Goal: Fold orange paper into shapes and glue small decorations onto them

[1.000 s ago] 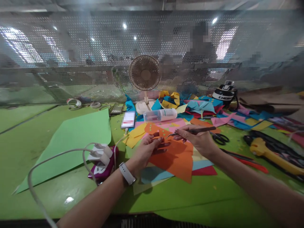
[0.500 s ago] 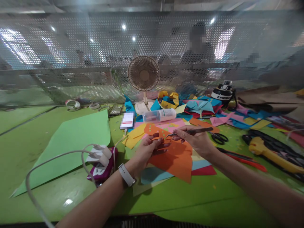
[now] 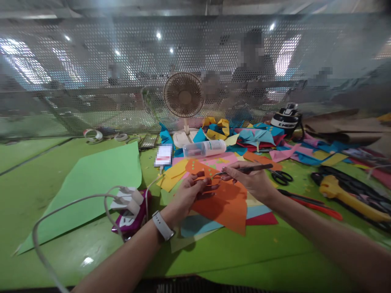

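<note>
Left hand: your left hand (image 3: 189, 192) pinches the upper edge of the orange paper (image 3: 226, 203) between thumb and fingers.
Right hand: your right hand (image 3: 255, 182) is closed on the tweezers (image 3: 244, 168), fingers pressed to the shaft.
Tweezers: nearly level, tip pointing left, just beside your left fingertips; whether the tip is closed cannot be told.
Orange paper: on top of other coloured sheets on the green table (image 3: 244, 256), between your hands.
Surroundings: a bottle (image 3: 207, 147) on its side behind the paper; scissors (image 3: 282, 177) just right of your right hand.
</note>
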A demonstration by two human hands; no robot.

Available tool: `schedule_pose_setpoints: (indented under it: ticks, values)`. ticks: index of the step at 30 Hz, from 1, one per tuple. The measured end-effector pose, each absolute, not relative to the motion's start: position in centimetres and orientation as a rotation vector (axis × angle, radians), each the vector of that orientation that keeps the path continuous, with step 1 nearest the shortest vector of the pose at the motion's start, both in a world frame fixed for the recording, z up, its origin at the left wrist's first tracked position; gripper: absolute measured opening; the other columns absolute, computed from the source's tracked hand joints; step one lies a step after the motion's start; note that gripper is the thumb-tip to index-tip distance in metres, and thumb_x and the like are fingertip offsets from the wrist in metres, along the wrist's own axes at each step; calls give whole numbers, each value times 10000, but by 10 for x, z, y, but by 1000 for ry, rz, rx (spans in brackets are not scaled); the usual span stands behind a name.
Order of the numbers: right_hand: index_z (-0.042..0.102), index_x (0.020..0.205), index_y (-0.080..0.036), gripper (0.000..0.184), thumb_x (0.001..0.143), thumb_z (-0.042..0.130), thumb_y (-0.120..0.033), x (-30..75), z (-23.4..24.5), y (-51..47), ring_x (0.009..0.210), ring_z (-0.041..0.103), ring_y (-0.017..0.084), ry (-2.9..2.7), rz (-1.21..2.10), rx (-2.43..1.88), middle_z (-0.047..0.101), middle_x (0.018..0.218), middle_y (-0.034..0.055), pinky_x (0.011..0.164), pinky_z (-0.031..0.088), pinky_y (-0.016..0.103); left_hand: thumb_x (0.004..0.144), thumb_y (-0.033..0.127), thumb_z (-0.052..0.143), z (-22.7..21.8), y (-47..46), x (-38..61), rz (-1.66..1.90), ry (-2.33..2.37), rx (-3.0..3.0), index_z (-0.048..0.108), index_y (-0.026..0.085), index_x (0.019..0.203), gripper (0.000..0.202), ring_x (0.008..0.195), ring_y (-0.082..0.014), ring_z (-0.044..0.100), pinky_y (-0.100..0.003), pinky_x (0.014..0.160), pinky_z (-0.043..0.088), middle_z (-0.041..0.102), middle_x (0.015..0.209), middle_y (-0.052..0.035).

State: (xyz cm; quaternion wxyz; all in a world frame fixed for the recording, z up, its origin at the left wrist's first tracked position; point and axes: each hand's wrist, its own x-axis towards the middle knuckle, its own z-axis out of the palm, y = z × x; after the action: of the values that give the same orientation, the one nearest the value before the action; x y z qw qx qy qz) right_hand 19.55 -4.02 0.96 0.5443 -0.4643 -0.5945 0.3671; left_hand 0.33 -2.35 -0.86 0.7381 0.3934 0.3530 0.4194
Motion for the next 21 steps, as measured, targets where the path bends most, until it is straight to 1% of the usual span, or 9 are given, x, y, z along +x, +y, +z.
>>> schedule_pose_setpoints:
  ticks: [8,18,21]
  values:
    - [694,774,-175,241,744,685,-414,195,9,-40,638,703,199,-1407,868,-1097,727,685,56,548,545,278,744,151,733,-6,-26,3,929,765,877,499,154,954,315,782,-207,706,-299,676,569,696,845,-60]
    - [695,777,-182,195,767,679,-376,195,9,-41,652,702,179,-1428,865,-1079,730,702,43,593,556,271,717,193,765,-7,-24,3,905,799,933,515,145,938,337,778,-199,704,-300,689,563,700,841,-59]
    - [700,777,-182,198,774,675,-378,196,10,-42,659,701,178,-1446,857,-1077,726,694,38,583,545,260,710,196,771,-9,-23,3,896,801,939,510,145,942,353,777,-194,703,-293,689,565,700,830,-54]
